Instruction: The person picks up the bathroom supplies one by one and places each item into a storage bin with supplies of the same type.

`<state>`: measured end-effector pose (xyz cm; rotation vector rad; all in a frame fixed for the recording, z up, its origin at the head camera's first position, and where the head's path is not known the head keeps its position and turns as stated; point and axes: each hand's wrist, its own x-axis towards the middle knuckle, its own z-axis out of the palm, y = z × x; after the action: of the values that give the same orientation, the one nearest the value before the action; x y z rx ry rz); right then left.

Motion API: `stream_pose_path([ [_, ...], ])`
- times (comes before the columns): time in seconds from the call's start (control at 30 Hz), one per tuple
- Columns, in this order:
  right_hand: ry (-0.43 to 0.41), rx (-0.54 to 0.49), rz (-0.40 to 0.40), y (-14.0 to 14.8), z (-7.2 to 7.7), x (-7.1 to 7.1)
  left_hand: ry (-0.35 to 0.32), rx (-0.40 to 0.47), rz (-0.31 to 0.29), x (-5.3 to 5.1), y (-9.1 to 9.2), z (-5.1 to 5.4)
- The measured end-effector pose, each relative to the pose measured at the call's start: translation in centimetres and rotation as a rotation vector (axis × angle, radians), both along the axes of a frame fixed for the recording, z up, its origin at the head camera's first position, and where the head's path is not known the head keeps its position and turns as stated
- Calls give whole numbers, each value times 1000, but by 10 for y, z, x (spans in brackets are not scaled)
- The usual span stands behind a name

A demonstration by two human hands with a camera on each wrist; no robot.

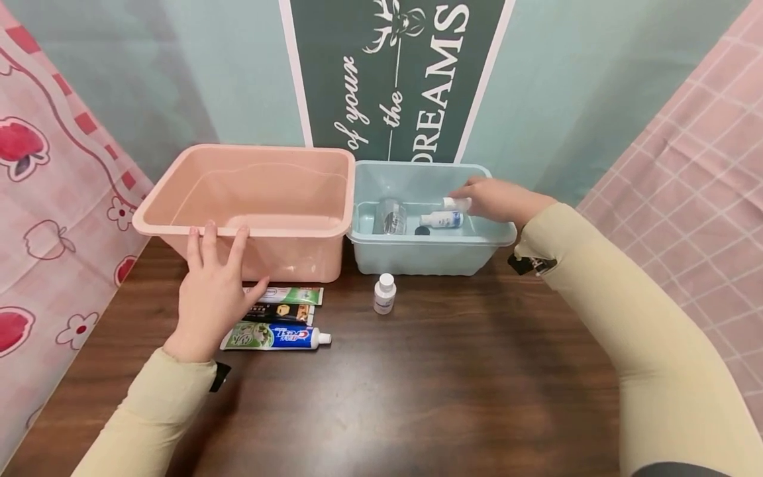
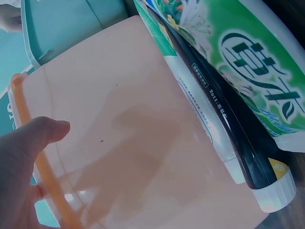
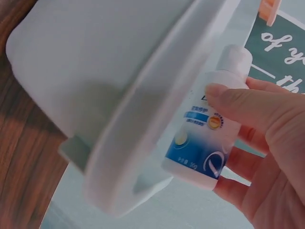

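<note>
My right hand [image 1: 497,199] holds a small white bottle [image 3: 205,126] with a blue lower label over the light blue bin [image 1: 426,255]; thumb and fingers are on opposite sides of it in the right wrist view. Below it inside the bin lie another white bottle [image 1: 442,219], a clear container [image 1: 391,217] and a black cap [image 1: 422,230]. My left hand [image 1: 211,295] rests on the front rim of the pink bin [image 1: 304,255], fingers straight and spread, thumb [image 2: 50,130] near the outer wall.
Three toothpaste tubes lie before the pink bin: a green-and-white one [image 1: 304,295], a black one [image 1: 301,313] and a blue-and-green one [image 1: 277,336]. A white capped bottle [image 1: 384,295] stands upright on the wooden table [image 1: 417,397]. A printed curtain [image 1: 238,73] hangs behind the bins.
</note>
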<state>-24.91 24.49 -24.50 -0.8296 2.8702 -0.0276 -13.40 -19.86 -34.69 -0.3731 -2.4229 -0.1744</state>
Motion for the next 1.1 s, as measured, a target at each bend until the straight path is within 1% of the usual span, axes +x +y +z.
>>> stream_pose_path([
  [0.1, -45, 1, -7, 0, 1, -7, 6, 4, 0, 1, 0, -1],
  [0.17, -72, 8, -18, -1, 4, -11, 10, 4, -1, -1, 0, 1],
  [0.3, -107, 33, -35, -2, 8, -19, 4, 3, 6, -1, 1, 2],
  [0.4, -138, 30, -43, -2, 8, -24, 1, -1, 10, 0, 2, 2],
  [0.57, -208, 12, -34, -3, 7, -28, 4, -13, 11, 0, 2, 1],
  [0.67, -218, 19, -8, -4, 4, -29, 7, -9, 10, 0, 3, 0],
  [0.73, -210, 22, 7, -4, 1, -32, 12, -7, 7, 0, 4, -2],
  [0.83, -201, 30, 4, -3, -3, -35, 19, -8, 4, -1, 4, -3],
  [0.93, -197, 46, -22, -3, -6, -37, 23, -10, 4, -2, 4, -3],
  [1.1, -181, 77, 8, -8, -7, -40, 38, -11, 10, -1, 3, -2],
])
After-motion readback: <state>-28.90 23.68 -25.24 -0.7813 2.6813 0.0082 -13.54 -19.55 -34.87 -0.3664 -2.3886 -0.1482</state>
